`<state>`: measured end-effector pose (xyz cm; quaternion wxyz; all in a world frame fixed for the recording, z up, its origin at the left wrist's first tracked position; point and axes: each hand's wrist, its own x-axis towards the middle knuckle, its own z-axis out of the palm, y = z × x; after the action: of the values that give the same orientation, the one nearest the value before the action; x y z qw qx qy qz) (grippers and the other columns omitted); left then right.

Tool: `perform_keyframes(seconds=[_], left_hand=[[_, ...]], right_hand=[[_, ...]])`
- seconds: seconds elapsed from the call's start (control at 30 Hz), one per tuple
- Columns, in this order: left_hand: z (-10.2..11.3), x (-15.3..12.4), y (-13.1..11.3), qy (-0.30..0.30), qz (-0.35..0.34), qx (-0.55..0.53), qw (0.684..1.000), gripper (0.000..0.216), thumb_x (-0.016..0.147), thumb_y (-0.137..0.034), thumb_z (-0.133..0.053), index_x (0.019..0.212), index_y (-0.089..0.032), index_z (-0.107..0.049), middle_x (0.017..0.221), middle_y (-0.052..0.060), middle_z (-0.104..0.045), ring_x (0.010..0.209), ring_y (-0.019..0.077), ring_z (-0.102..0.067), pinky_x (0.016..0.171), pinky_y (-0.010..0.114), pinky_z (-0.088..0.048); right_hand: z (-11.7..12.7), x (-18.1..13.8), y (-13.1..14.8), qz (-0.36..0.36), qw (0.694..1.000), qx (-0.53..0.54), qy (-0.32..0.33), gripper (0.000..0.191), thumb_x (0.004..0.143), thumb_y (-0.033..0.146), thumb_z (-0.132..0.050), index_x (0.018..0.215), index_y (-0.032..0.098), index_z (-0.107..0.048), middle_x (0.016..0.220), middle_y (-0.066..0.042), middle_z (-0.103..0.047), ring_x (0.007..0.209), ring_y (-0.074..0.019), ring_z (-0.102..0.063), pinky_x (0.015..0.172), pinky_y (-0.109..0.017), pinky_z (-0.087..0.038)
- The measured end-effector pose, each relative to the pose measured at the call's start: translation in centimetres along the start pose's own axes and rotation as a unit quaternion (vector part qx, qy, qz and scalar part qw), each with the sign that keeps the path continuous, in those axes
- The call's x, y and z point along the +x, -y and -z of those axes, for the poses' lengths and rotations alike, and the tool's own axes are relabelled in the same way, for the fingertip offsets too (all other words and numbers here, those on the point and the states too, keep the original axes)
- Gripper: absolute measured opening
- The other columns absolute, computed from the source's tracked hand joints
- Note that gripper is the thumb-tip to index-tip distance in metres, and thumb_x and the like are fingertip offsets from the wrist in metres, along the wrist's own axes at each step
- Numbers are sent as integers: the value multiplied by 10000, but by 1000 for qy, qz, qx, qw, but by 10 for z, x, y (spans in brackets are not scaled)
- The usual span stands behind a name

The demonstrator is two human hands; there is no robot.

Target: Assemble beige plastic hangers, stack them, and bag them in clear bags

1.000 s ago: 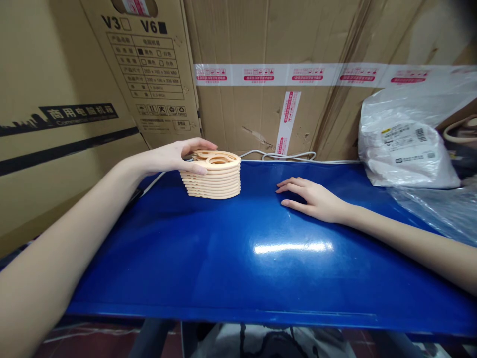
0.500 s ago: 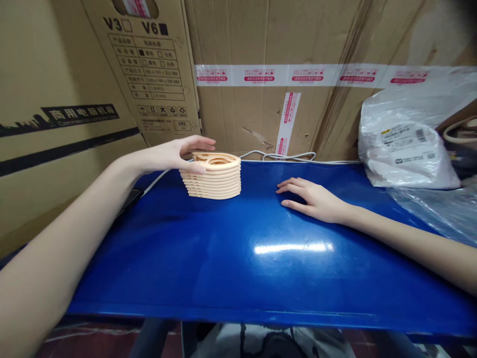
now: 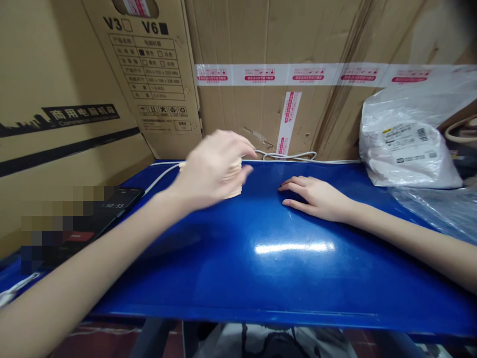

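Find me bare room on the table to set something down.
The widest free patch of the table lies between the forearms and the near edge; a smaller one separates the beige stack from the right hand. Crowded: back left, where the left hand hides most of the stack; far left, by the phone; back right, by the plastic bag.

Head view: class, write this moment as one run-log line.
left hand: blurred, open, in front of cream stack, contact unclear | right hand: rests on blue tabletop | cream stack: mostly hidden
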<state>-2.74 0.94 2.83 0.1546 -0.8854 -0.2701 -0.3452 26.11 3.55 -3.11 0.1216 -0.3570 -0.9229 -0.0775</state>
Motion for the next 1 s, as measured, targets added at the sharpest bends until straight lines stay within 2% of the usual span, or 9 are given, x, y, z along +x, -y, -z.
perform_keyframes(seconds=[0.1,0.17,0.23,0.3,0.43,0.5,0.57,0.7,1.0], left_hand=[[-25,-7,-28,121,-97,-41,987,321,969,-289,-463,1229,-148,-586,1339,123,-588,1293,242,-501,1098,405,-394],[-38,-14,-38,180,-113,-70,975,392,977,-345,-465,1299,-141,-556,1423,135,-527,1345,252,-462,1120,401,-382],[-46,-21,-40,225,-102,-93,965,448,982,-401,-458,1341,-143,-531,1466,137,-483,1371,255,-437,1129,398,-377],[-50,-25,-38,258,-76,-111,957,477,984,-440,-447,1362,-158,-518,1476,131,-473,1366,251,-447,1122,401,-386],[-52,-26,-35,293,-31,-138,945,498,979,-479,-444,1381,-193,-507,1482,101,-472,1352,242,-465,1114,401,-390],[-51,-25,-36,302,-26,-139,943,498,986,-470,-433,1387,-183,-504,1492,98,-459,1361,243,-452,1128,393,-369],[-51,-24,-37,307,-27,-136,942,497,994,-460,-421,1391,-173,-500,1495,99,-455,1362,242,-447,1136,383,-352],[-50,-25,-37,304,-30,-138,942,497,995,-464,-420,1390,-174,-499,1493,100,-458,1354,241,-453,1132,381,-354],[-50,-25,-37,312,-27,-130,941,506,998,-467,-411,1397,-166,-489,1496,98,-452,1351,241,-452,1133,370,-342]], right_hand=[[23,1,-14,-47,996,-80,15,465,942,525,-433,1168,172,-635,1139,-152,-691,1005,-324,-660,862,-466,-483],[42,-5,-31,-140,983,-116,40,472,926,552,-452,1123,176,-659,1079,-161,-720,902,-312,-689,726,-417,-484],[59,-20,-52,-257,945,-194,50,531,865,627,-510,1075,172,-685,926,-176,-743,779,-307,-695,599,-387,-415],[69,-41,-71,-340,893,-286,67,562,815,666,-536,847,135,-715,838,-214,-733,758,-316,-695,573,-392,-357],[76,-91,-91,-442,827,-294,185,578,777,685,-513,552,168,-643,754,-192,-731,712,-314,-701,576,-408,-355],[76,-109,-88,-448,819,-259,247,446,800,586,-545,613,198,-662,823,-158,-748,763,-310,-708,603,-383,-409],[75,-119,-81,-461,800,-257,285,337,825,500,-541,806,207,-706,956,-150,-752,863,-311,-706,639,-362,-445],[74,-121,-66,-466,777,-272,325,350,884,370,-490,1133,170,-632,1141,-184,-706,937,-318,-688,630,-346,-443],[75,-108,-58,-443,808,-255,292,168,911,163,-446,1015,155,-578,1038,-223,-706,833,-299,-692,581,-330,-390]])
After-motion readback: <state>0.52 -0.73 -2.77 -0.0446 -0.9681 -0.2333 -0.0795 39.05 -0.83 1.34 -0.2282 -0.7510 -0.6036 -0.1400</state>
